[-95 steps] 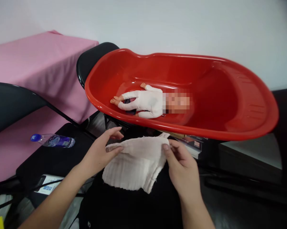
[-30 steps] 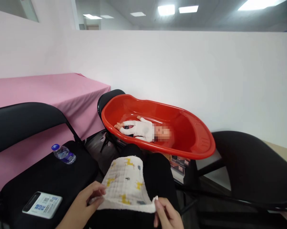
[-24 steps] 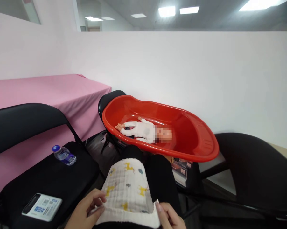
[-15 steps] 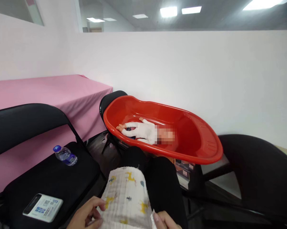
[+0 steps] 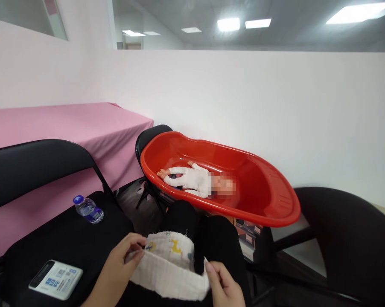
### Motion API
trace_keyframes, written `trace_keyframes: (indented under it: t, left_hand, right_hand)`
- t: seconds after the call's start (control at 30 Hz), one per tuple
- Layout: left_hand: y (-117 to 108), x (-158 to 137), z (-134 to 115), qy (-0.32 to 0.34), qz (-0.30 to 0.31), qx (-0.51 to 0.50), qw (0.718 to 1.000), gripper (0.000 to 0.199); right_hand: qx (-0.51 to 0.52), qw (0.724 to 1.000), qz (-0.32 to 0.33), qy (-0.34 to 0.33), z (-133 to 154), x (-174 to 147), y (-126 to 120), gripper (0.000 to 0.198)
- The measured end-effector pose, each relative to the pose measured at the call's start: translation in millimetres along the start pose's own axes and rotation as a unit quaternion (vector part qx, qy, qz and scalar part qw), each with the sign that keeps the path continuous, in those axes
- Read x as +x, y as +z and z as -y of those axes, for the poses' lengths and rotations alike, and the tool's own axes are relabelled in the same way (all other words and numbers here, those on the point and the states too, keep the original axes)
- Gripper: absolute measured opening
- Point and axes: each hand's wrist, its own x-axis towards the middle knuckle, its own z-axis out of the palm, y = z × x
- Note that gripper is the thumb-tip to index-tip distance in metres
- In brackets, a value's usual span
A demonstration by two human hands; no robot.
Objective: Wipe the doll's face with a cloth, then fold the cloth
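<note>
Across my lap lies a muslin cloth (image 5: 171, 273) printed with yellow deer; its near part is folded over, showing the plain white underside. My left hand (image 5: 123, 258) pinches the left edge of the fold between thumb and fingers. A corner of the cloth stands up from my right hand (image 5: 223, 282), which is closed on it at the right. Beyond my knees a doll (image 5: 195, 179) in a white suit lies on its back inside a red baby bathtub (image 5: 266, 187); its head is blurred out.
A black folding chair at left (image 5: 61, 238) carries a water bottle (image 5: 89, 209) and a phone (image 5: 56, 279). Behind it stands a table under a pink cloth (image 5: 109, 123). Another black chair (image 5: 349, 230) is at right. Boxes (image 5: 246, 238) show below the tub.
The near part of the cloth has been lifted and folded away from me, covering most of the print. My left hand has moved forward and now grips the cloth's edge.
</note>
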Motion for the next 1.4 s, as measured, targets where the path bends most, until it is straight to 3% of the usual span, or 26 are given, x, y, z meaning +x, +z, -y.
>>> trace_keyframes:
  t: [0.2, 0.4, 0.73, 1.03, 1.27, 1.4]
  left_hand:
    - [9.3, 35.8, -2.0, 0.073, -0.036, 0.013, 0.997, 0.025]
    - [15.6, 56.9, 3.6, 0.070, -0.046, 0.012, 0.996, 0.026]
    - [26.9, 64.1, 23.6, 0.052, -0.002, 0.045, 0.998, 0.029]
    - [39.4, 59.2, 39.0, 0.020, 0.060, 0.093, 0.994, 0.032]
    - [36.7, 51.1, 45.8, 0.024, 0.063, 0.117, 0.991, 0.031]
    - [38.6, 47.7, 55.0, 0.038, 0.025, 0.123, 0.991, 0.034]
  right_hand:
    - [-0.108, 0.992, -0.017, -0.071, 24.1, 35.0, 4.6, 0.067]
    - [-0.256, 0.957, -0.051, -0.126, 24.0, 54.6, 19.9, 0.075]
    - [-0.422, 0.886, -0.079, -0.173, 16.6, 58.8, 32.8, 0.047]
    - [-0.438, 0.850, -0.101, -0.273, 1.1, 57.9, 39.7, 0.046]
    - [-0.461, 0.830, -0.112, -0.294, -12.5, 53.3, 38.7, 0.038]
    - [-0.447, 0.842, -0.106, -0.284, -17.1, 54.8, 35.5, 0.032]
